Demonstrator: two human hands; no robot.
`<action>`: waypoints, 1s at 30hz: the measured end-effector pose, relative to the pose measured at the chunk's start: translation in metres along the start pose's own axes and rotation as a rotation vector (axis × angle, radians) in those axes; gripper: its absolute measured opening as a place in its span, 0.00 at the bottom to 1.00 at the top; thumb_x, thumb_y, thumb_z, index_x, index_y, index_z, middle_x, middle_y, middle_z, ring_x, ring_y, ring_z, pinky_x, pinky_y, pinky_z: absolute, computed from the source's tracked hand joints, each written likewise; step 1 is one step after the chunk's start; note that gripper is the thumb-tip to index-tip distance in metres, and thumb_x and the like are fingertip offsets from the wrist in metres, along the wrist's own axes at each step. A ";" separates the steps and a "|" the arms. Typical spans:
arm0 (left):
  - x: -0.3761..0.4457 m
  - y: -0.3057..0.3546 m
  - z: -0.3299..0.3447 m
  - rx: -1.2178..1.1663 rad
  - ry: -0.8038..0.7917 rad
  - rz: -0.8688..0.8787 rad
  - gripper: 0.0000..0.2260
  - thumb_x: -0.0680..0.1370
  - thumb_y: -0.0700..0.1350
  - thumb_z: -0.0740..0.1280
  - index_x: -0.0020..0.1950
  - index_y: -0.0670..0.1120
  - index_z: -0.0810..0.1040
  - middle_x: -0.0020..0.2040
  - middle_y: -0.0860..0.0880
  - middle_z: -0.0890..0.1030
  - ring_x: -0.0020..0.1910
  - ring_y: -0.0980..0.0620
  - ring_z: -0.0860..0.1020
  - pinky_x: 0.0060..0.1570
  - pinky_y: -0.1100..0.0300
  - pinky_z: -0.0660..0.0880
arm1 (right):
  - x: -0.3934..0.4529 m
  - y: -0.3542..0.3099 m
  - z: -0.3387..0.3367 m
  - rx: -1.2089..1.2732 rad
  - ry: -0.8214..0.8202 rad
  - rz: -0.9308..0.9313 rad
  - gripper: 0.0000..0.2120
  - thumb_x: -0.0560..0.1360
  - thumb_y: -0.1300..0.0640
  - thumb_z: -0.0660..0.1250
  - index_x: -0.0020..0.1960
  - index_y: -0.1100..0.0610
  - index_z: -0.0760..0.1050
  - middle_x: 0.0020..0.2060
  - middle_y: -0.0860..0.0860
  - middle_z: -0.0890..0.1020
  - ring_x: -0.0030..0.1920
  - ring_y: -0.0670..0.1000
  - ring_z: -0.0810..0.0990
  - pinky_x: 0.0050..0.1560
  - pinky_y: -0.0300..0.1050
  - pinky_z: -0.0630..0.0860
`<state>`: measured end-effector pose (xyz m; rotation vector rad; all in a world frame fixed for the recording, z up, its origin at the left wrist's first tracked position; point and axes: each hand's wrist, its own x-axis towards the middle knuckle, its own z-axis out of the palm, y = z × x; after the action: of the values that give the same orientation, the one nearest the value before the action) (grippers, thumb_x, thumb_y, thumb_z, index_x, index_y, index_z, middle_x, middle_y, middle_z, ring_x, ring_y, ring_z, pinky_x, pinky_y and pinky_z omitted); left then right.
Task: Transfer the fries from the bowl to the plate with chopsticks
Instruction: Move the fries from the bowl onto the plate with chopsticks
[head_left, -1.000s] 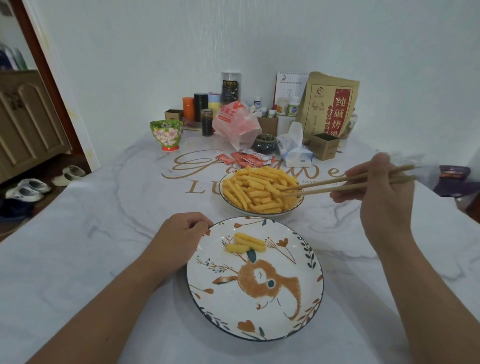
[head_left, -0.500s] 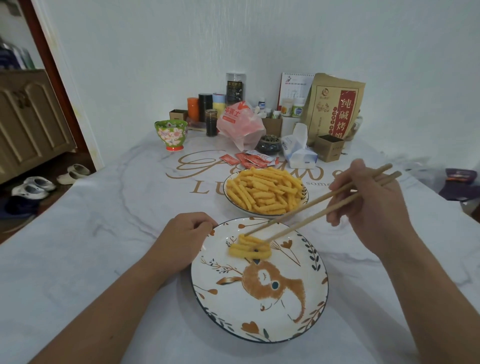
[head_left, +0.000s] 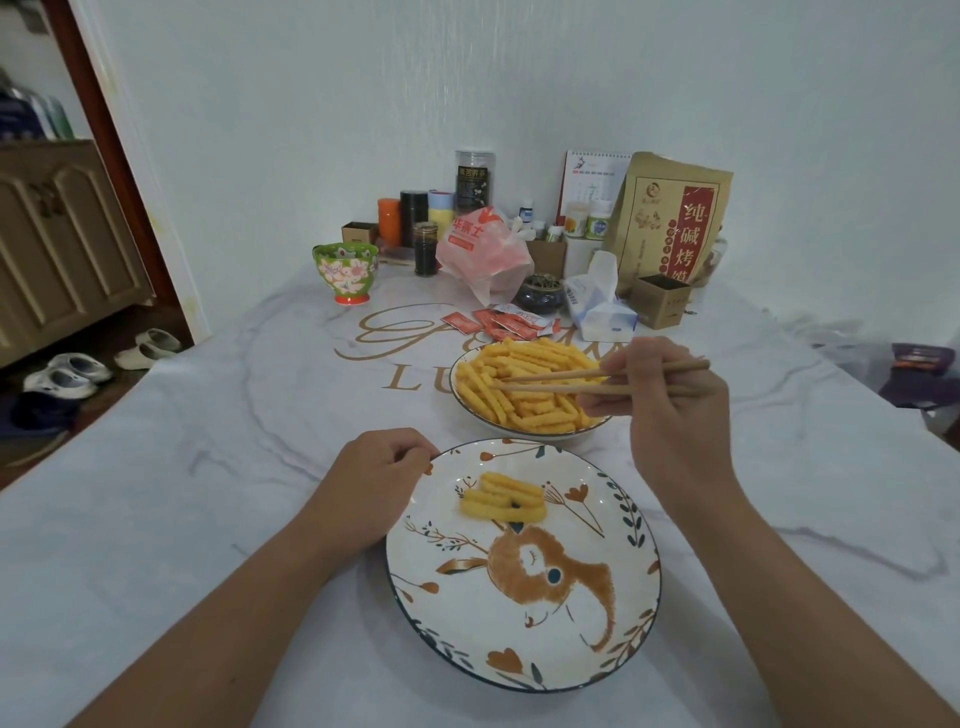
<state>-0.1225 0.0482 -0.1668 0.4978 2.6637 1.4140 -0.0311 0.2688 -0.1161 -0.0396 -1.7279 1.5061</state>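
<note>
A white bowl (head_left: 470, 411) piled with yellow crinkle fries (head_left: 524, 387) stands mid-table. In front of it lies a deer-patterned plate (head_left: 597, 639) with a few fries (head_left: 503, 502) on its far part. My right hand (head_left: 670, 410) grips wooden chopsticks (head_left: 550, 380); they lie nearly level, tips pointing left over the fries in the bowl. No fry is visibly pinched between the tips. My left hand (head_left: 374, 483) is curled with its fingers at the plate's left rim.
Ketchup packets (head_left: 498, 323) lie just behind the bowl. Further back stand a floral cup (head_left: 345, 270), jars, a plastic bag (head_left: 483, 249), a tissue pack (head_left: 597, 304), small boxes and a brown paper bag (head_left: 670, 218) against the wall. Shoes lie on the floor at left.
My right hand dropped a fry on the plate, then swung the chopsticks back up over the bowl. The plate's pile has grown. My left hand stayed at the rim.
</note>
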 end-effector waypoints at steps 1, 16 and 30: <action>0.000 0.000 0.000 -0.005 -0.002 0.001 0.14 0.82 0.40 0.62 0.43 0.50 0.85 0.38 0.53 0.84 0.30 0.62 0.77 0.27 0.71 0.66 | 0.000 0.000 0.001 -0.006 0.010 0.002 0.18 0.79 0.46 0.60 0.41 0.58 0.79 0.32 0.53 0.83 0.32 0.58 0.85 0.34 0.46 0.83; 0.000 0.002 0.001 0.007 -0.004 -0.007 0.14 0.83 0.41 0.62 0.44 0.51 0.85 0.36 0.56 0.83 0.29 0.62 0.76 0.29 0.69 0.66 | 0.012 0.002 -0.003 0.101 0.182 0.180 0.26 0.84 0.46 0.57 0.41 0.64 0.79 0.31 0.59 0.84 0.33 0.62 0.85 0.35 0.51 0.85; -0.001 0.003 -0.001 -0.026 -0.015 -0.016 0.15 0.82 0.41 0.62 0.43 0.51 0.85 0.35 0.56 0.84 0.30 0.63 0.77 0.27 0.71 0.66 | 0.016 -0.022 -0.043 0.137 -0.282 0.297 0.26 0.80 0.46 0.58 0.32 0.61 0.78 0.23 0.63 0.74 0.21 0.61 0.77 0.21 0.45 0.74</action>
<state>-0.1210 0.0486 -0.1636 0.4815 2.6284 1.4327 -0.0061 0.3052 -0.0918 -0.0130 -1.8968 1.9212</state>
